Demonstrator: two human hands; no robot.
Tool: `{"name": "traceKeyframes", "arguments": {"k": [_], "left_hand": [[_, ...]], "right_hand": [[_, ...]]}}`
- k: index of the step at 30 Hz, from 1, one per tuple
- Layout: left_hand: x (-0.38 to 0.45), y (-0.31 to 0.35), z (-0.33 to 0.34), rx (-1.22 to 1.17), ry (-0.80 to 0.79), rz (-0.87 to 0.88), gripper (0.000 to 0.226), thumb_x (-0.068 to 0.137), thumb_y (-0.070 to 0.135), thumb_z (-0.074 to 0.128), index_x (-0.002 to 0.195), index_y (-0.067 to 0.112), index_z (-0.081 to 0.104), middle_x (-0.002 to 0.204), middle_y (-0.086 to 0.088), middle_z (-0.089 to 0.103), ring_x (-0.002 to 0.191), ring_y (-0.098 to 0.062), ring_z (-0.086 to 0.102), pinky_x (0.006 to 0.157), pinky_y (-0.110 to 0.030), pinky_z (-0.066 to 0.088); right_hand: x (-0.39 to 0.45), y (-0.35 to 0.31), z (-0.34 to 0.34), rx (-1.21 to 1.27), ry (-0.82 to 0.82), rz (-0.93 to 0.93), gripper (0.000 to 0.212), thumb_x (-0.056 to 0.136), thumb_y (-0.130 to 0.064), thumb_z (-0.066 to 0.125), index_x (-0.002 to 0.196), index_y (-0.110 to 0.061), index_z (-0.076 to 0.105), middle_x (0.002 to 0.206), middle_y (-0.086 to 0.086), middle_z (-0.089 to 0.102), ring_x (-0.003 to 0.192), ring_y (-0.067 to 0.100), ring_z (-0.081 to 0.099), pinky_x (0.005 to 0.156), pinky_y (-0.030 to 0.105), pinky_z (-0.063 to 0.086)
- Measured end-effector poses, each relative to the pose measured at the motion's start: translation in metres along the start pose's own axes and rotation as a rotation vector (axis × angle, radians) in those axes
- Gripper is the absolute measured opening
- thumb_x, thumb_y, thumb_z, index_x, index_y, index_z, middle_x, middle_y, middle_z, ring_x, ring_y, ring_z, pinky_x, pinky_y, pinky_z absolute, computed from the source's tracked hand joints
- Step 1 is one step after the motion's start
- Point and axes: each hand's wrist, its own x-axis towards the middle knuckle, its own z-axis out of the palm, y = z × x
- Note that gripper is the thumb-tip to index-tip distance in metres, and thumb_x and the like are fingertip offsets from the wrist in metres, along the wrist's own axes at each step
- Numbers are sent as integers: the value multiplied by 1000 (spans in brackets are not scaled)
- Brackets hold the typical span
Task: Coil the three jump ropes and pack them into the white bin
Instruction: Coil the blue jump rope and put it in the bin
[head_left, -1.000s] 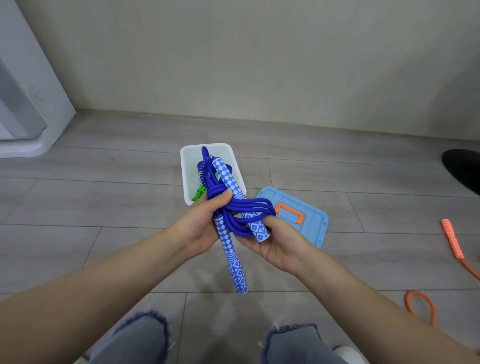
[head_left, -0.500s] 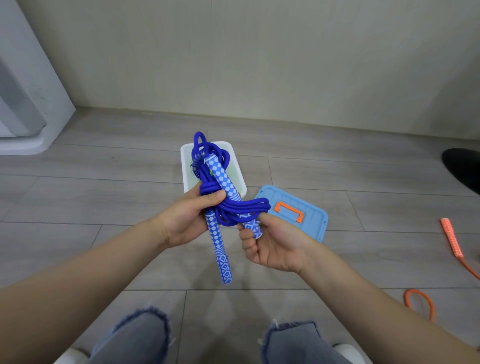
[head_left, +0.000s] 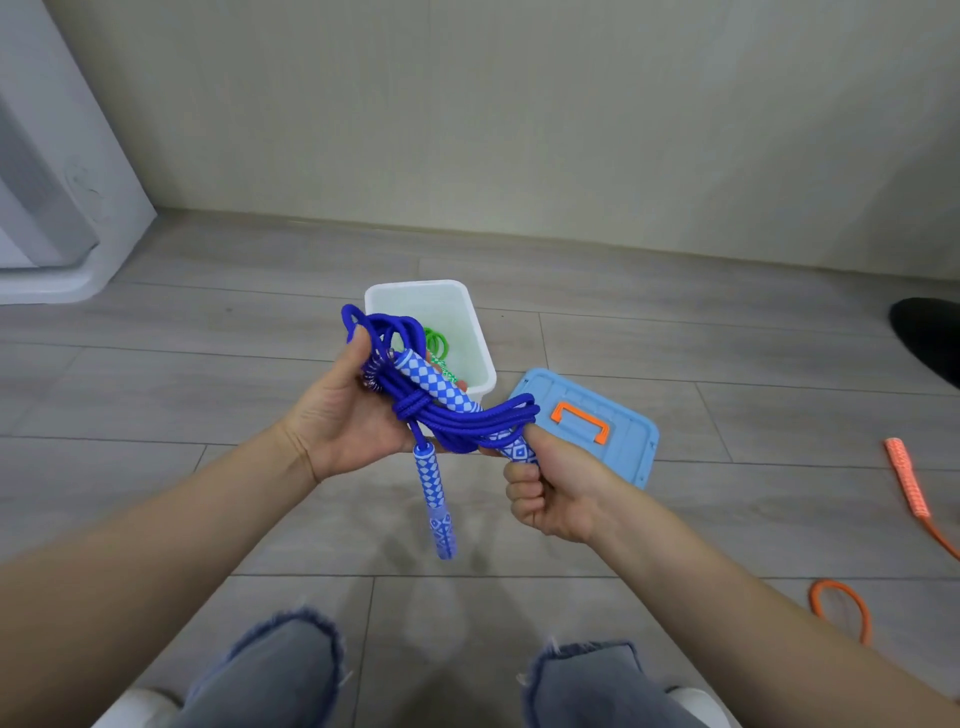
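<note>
I hold the coiled blue jump rope (head_left: 457, 418) in front of me, above the floor. My left hand (head_left: 348, 410) grips the bundle of blue loops at its knotted middle. My right hand (head_left: 550, 483) grips the lower end of one blue-and-white checkered handle (head_left: 514, 449). The other checkered handle (head_left: 436, 501) hangs down loose between my hands. Behind the bundle the white bin (head_left: 480, 343) stands on the floor with the green jump rope (head_left: 439, 345) inside. The orange jump rope (head_left: 906, 486) lies uncoiled on the floor at the far right.
A light blue lid (head_left: 628, 434) with an orange handle lies on the floor right of the bin. A white appliance base (head_left: 57, 218) stands at the far left. A dark object (head_left: 930, 335) sits at the right edge. My knees are at the bottom.
My left hand has turned palm-up and shifted along the blue bundle. One handle has dropped free and now dangles, while my right hand has closed round the other handle's end.
</note>
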Motion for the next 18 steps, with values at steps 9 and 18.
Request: {"name": "traceKeyframes", "arguments": {"k": [9,18], "left_hand": [[14,16,1,24,467,180,3,80,18,67,78,18,65,68,5,62,83,-13,64,84,-33,56],[21,6,-5,189,506,191,16,95,31,56,83,20,55,59,8,51,81,-14,65,76,-27,53]], "right_hand": [[-9,-1,-22,-226,-452,-147,17,87,-19,64,96,-5,62,85,13,67,72,21,65,69,28,56],[7,14,-2,-858,66,-378,45,82,-60,62,77,-16,56,55,-3,47,47,11,40,50,25,37]]}}
